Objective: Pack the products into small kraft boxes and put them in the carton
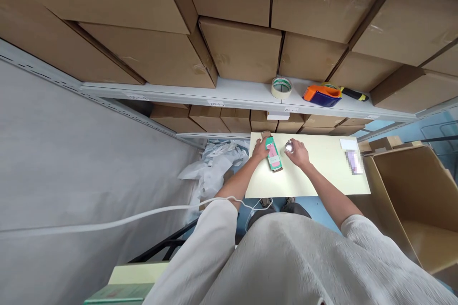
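Note:
On the cream tabletop [322, 176], my left hand [261, 148] is closed around the upper part of a narrow green and pink carton [274, 155]. Brown flaps stick out at both of the carton's ends. Just to its right, my right hand [298, 151] grips a small round object with a shiny silvery face [289, 147]; its exact kind I cannot make out. The two hands are a short way apart, and the round object does not touch the carton.
Cardboard boxes [239, 50] fill the shelves ahead. On the shelf edge sit a tape roll [281, 88], an orange and blue tape dispenser [322, 95] and a black-yellow cutter [354, 94]. A purple pack [354, 162] lies at right, by a large open carton [418, 200]. A white cable [143, 213] crosses my left arm.

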Action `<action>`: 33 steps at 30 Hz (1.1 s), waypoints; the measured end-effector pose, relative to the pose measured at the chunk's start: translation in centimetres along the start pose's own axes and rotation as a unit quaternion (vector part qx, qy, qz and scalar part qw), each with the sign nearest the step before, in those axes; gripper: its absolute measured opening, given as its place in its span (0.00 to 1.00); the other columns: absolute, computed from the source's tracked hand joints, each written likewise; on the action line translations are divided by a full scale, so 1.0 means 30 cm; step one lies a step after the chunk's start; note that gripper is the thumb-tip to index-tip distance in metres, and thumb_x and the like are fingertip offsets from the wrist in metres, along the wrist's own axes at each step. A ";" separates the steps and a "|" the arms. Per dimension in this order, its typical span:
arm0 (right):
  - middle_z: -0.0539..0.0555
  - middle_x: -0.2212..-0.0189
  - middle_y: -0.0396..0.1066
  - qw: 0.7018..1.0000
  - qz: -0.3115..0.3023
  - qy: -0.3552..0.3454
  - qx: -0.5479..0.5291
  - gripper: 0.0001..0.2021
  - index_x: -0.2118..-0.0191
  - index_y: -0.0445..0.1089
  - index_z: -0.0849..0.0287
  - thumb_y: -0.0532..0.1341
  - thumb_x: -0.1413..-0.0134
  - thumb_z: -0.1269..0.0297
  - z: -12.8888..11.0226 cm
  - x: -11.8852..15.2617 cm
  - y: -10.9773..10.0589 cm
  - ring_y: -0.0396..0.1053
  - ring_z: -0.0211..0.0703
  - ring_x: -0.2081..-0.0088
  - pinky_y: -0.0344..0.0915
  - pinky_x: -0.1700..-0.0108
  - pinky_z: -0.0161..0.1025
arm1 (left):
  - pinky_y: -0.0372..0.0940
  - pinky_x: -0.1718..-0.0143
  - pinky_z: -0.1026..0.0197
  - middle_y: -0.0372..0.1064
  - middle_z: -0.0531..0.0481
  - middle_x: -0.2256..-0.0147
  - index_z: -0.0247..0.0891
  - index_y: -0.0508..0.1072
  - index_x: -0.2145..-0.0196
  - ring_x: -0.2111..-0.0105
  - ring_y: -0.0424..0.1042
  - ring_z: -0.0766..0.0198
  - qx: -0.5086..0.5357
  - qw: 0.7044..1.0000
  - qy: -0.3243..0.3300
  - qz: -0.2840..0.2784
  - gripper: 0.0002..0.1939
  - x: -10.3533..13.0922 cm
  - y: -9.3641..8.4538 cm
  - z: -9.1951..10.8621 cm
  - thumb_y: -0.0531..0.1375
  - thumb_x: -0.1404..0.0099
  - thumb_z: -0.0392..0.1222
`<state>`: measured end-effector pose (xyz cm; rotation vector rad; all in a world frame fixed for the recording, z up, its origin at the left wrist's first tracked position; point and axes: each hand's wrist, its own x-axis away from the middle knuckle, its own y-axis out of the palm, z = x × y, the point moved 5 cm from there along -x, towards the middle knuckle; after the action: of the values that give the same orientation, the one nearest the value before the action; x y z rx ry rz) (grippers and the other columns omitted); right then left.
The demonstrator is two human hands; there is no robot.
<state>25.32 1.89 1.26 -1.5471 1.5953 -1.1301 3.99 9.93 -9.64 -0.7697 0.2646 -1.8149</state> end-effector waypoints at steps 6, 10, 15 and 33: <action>0.63 0.40 0.72 0.999 0.001 -0.012 0.050 0.32 0.31 0.61 0.55 0.67 0.38 0.57 0.015 -0.012 0.009 0.68 0.60 0.43 0.68 0.44 0.51 | 0.66 0.37 0.49 0.53 0.42 0.30 0.53 0.62 0.29 0.38 0.70 0.44 -0.080 0.995 0.012 -0.050 0.41 -0.041 0.008 -0.005 0.70 0.36 0.45; 0.65 0.37 0.69 0.998 -0.004 -0.023 0.057 0.36 0.28 0.58 0.56 0.67 0.38 0.56 0.019 -0.019 0.018 0.67 0.62 0.42 0.68 0.43 0.53 | 0.67 0.39 0.51 0.58 0.41 0.33 0.51 0.60 0.29 0.40 0.73 0.47 -0.086 0.994 0.014 -0.062 0.42 -0.051 0.010 0.001 0.70 0.36 0.42; 0.68 0.29 0.59 0.995 0.056 -0.063 0.048 0.38 0.25 0.54 0.57 0.65 0.35 0.52 -0.002 -0.006 0.002 0.60 0.66 0.34 0.62 0.36 0.60 | 0.68 0.41 0.52 0.62 0.39 0.35 0.44 0.61 0.30 0.42 0.74 0.47 -0.088 0.994 0.020 -0.063 0.39 -0.028 -0.005 0.004 0.69 0.35 0.38; 0.65 0.28 0.56 0.975 -0.069 -0.212 0.018 0.31 0.26 0.60 0.53 0.58 0.32 0.66 -0.321 0.003 0.060 0.66 0.59 0.36 0.70 0.39 0.55 | 0.71 0.47 0.51 0.65 0.39 0.37 0.42 0.62 0.39 0.42 0.73 0.49 -0.153 0.979 0.136 0.005 0.22 0.284 -0.155 0.094 0.61 0.27 0.39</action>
<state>15.93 3.10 3.78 -1.7566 1.1917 -0.8207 0.54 4.48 -1.85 -0.7248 0.7387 -1.8935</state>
